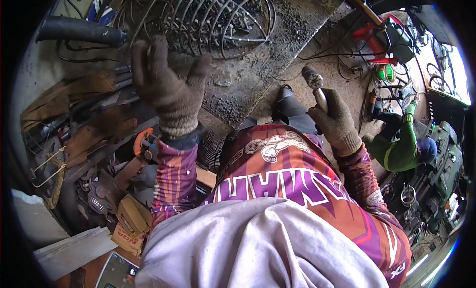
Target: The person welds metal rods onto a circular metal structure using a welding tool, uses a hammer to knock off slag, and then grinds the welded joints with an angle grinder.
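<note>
My left hand (166, 87), in a brown knit glove, is raised at the near left edge of a worn worktable (277, 55). Its fingers are spread and nothing is in them. Just beyond it, a round cage of bent metal rods (225, 25) lies on the table; the fingertips overlap its near side in the view, and I cannot tell whether they touch. Off the table's right edge, my gloved right hand (337, 117) is wrapped round the handle of a hammer (313, 78), whose dirty metal head points up and away from me.
Dark grit (228, 107) is scattered over the tabletop. A dark tube (82, 31) and cables are at the far left. Scrap metal and a cardboard box (133, 216) crowd the left. At right, a person in green (399, 149) is beside machinery (444, 154), near a red machine (369, 40).
</note>
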Action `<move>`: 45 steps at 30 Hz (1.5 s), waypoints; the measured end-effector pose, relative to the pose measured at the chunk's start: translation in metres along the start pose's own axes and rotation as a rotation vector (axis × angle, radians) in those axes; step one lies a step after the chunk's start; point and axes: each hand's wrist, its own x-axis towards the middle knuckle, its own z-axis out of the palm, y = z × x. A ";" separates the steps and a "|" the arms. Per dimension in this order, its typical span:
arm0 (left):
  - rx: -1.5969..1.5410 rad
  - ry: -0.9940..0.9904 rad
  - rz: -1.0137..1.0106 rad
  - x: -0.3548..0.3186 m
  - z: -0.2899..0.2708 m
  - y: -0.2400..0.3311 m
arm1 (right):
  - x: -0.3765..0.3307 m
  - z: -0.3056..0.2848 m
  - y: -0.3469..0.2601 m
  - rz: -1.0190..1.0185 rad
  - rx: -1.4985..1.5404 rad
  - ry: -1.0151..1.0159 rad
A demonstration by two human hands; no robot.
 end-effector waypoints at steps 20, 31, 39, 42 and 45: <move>0.271 -0.336 -0.584 -0.051 0.026 0.107 | 0.167 -0.080 -0.056 0.273 0.772 -0.398; 0.351 -0.478 -0.576 -0.035 0.024 0.107 | 0.183 -0.084 -0.071 0.270 0.524 -0.370; 0.281 -0.439 -0.486 -0.039 0.024 0.104 | 0.176 -0.057 -0.064 0.183 0.381 -0.257; 0.262 -0.422 -0.479 -0.045 0.022 0.102 | 0.176 -0.078 -0.077 0.368 0.543 -0.273; 0.237 -0.435 -0.443 -0.047 0.022 0.100 | 0.187 -0.091 -0.068 0.313 0.555 -0.234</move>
